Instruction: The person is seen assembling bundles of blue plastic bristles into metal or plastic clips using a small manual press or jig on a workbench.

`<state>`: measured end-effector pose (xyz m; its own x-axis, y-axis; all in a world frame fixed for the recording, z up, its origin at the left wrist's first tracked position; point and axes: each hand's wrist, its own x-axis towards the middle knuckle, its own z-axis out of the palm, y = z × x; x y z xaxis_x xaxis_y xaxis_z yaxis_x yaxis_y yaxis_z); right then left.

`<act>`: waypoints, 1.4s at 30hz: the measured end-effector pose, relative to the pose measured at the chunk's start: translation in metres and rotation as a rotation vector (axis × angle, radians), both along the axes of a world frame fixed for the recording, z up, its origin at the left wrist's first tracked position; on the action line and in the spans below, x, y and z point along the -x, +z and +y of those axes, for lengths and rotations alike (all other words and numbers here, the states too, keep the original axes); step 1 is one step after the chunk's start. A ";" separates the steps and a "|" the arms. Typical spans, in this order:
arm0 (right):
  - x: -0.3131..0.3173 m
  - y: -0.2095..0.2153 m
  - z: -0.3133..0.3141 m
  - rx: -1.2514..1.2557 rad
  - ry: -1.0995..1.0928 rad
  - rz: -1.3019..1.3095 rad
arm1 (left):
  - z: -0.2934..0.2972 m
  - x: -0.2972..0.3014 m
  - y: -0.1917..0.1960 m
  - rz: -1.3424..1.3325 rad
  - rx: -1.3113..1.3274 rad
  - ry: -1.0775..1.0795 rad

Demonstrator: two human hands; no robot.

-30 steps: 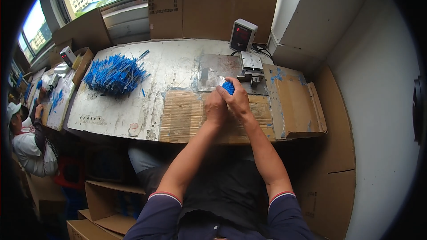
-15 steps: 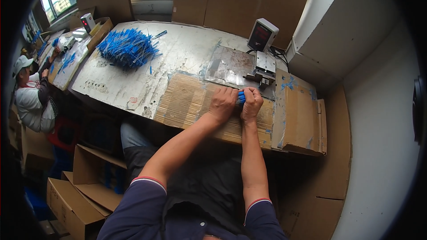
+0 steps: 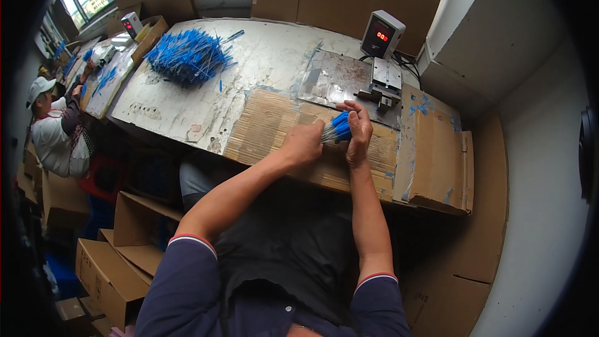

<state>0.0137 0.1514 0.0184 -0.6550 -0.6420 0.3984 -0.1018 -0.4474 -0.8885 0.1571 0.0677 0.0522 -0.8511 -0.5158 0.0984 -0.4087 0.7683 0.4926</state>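
A bundle of thin pale sticks with blue ends (image 3: 340, 126) is held level above the corrugated cardboard sheet on the bench. My left hand (image 3: 304, 143) is closed round the pale part of the bundle. At the blue ends, my right hand (image 3: 359, 132) has its fingers stretched out and slightly curved, its palm side against them. A large heap of similar blue sticks (image 3: 187, 56) lies at the far left of the bench. Just beyond my right hand stands a small metal fixture (image 3: 385, 78) on a metal plate (image 3: 331, 78).
A white box with a lit red display (image 3: 382, 34) stands behind the fixture. To the right, a flat cardboard piece (image 3: 437, 156) covers the bench end by the wall. Open cartons (image 3: 112, 274) stand low at left. Another person (image 3: 56, 128) works at a bench on the far left.
My right hand has opened from its closed grip and lies against the blue ends. More of the bundle shows between my hands. The box's display now reads brightly lit.
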 end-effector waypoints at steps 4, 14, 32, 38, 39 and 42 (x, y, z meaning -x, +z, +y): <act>0.017 -0.005 0.010 -0.039 0.054 -0.329 | -0.033 -0.067 -0.001 0.081 0.236 -0.016; 0.001 -0.001 0.001 -0.395 0.030 0.000 | -0.168 -0.293 0.099 -0.190 0.533 0.971; -0.004 -0.015 -0.004 -0.454 -0.092 0.098 | -0.238 -0.369 0.058 -0.309 0.662 1.083; -0.004 -0.019 -0.016 -0.454 -0.082 0.142 | -0.244 -0.404 -0.016 -0.719 0.680 0.623; -0.003 -0.024 -0.012 -0.433 -0.080 0.132 | -0.248 -0.402 -0.016 -0.716 0.674 0.657; -0.002 -0.012 -0.002 -0.458 -0.088 0.069 | -0.237 -0.372 0.040 -0.272 0.694 1.034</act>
